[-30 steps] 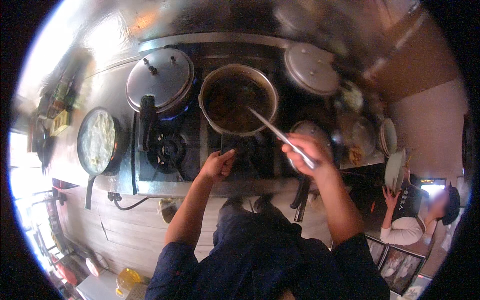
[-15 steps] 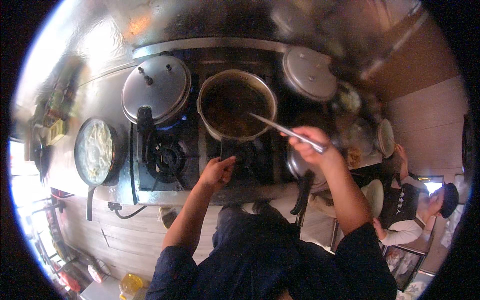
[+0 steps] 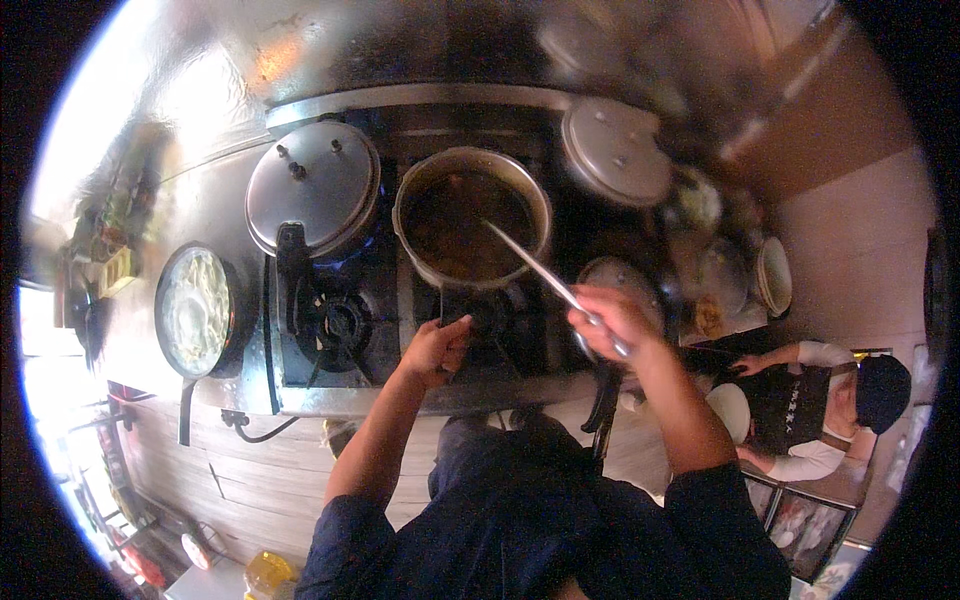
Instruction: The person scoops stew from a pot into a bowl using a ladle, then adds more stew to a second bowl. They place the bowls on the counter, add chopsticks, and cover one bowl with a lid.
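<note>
An uncovered metal pot (image 3: 400, 215) with dark brown liquid stands on the middle of the stove. My left hand (image 3: 438, 350) is closed round the pot's dark handle at its near side. In my right hand (image 3: 612, 322) is the shaft of a long metal utensil (image 3: 545, 275), which slants down to the left. Its far end dips into the liquid, so its head is hidden. At the left stands a pressure cooker (image 3: 312, 190) with its lid on and a blue flame beneath. Near my right hand lies a round metal lid (image 3: 628, 275), partly covered by the hand.
A frying pan (image 3: 198, 312) holding pale, whitish food sits on the left counter. Another metal lid (image 3: 615, 150) lies at the back right. Bowls (image 3: 772, 278) stand farther right. A co-worker (image 3: 800, 410) in a dark cap and apron stands at the right with a pale round dish (image 3: 730, 412).
My right hand has moved left and nearer to me, and the utensil's dipped end has shifted left. My left hand keeps the pot's handle. The co-worker's raised arm has come down.
</note>
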A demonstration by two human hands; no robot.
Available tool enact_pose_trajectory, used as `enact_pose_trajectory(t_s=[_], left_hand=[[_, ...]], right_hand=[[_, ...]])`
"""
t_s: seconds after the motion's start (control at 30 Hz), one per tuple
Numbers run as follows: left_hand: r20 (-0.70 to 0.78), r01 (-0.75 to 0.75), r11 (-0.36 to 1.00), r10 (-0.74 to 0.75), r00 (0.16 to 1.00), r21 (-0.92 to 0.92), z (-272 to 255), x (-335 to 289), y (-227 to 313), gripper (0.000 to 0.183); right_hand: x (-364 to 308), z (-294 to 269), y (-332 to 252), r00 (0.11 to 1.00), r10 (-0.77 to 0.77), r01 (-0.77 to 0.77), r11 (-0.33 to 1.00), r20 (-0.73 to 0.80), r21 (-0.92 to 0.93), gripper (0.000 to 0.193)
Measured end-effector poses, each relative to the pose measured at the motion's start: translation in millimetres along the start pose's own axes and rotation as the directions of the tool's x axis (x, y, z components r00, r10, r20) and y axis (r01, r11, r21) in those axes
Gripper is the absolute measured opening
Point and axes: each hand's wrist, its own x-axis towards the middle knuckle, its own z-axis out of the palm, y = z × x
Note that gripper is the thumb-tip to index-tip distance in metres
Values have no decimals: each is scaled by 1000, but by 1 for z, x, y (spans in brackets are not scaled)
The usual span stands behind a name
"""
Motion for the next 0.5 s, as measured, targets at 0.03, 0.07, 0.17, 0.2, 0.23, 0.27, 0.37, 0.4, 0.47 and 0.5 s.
enact_pose_trajectory(t_s=[0.03,0.07,0.17,0.2,0.23,0.27,0.37,0.4,0.47,0.5], left_hand=[[9,-31,999,30,999,12,0,0,-1,36],[20,-60,998,60,998,26,1,1,-1,36],[31,-146,988,144,989,42,2,2,-3,29],[15,-168,984,168,986,55,3,3,-3,25],[22,-176,983,175,984,56,2,3,-3,24],[9,-169,983,169,986,65,1,2,-5,23],[25,-194,977,192,981,87,-5,-5,-12,18],[59,-209,975,205,977,72,-8,-9,-15,16],[153,-126,990,135,979,-68,-14,-19,-13,17],[120,-134,990,138,983,-45,-13,-25,-15,24]], right_hand=[[-5,-2,5,999,-31,31,999,16,-14,14],[-11,-4,11,997,-66,67,998,39,-20,16],[-30,-12,23,994,-90,96,992,69,-81,23],[-37,-13,26,994,-93,99,990,62,-98,24],[-43,-14,30,994,-95,99,993,61,-62,27],[-52,-16,32,989,-118,127,987,88,-99,27],[-83,-17,38,985,-139,152,979,106,-134,29],[-94,-17,39,986,-140,152,978,86,-145,29],[-121,-18,41,987,-154,160,973,48,-166,30],[-135,-20,40,988,-152,156,974,39,-164,33]])
